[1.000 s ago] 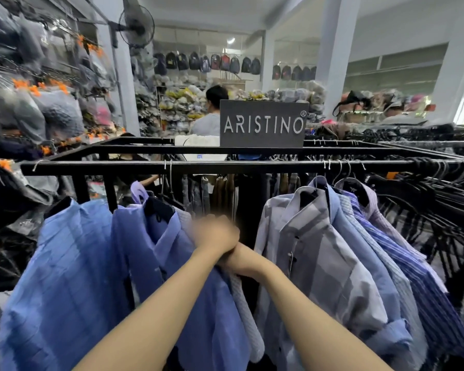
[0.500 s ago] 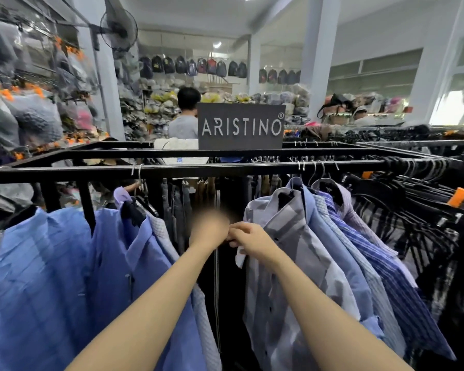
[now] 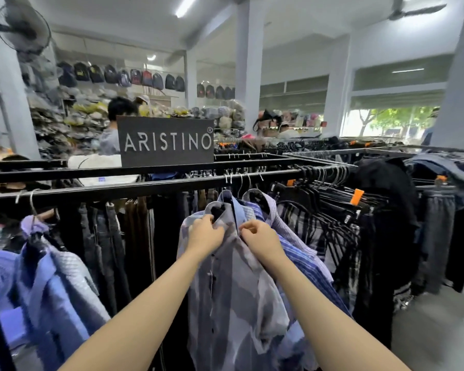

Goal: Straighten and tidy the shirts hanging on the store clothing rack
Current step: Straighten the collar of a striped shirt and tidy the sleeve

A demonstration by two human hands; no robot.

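Here, grey plaid shirt point(image 3: 233, 303) hanging upright, both hands gripping collar.

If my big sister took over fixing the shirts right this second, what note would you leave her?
Left hand: pinches the grey check shirt at its collar, left side of the opening.
Right hand: pinches the same shirt's front edge, just right of the buttons.
The shirt hangs on the front rail, first in a bunch with striped blue shirts behind it. More blue shirts hang apart at the left.
Done: both hands are on the collar area; its front looks closed.
Left: finish squaring this shirt, then probably the bunch behind it and the left group.
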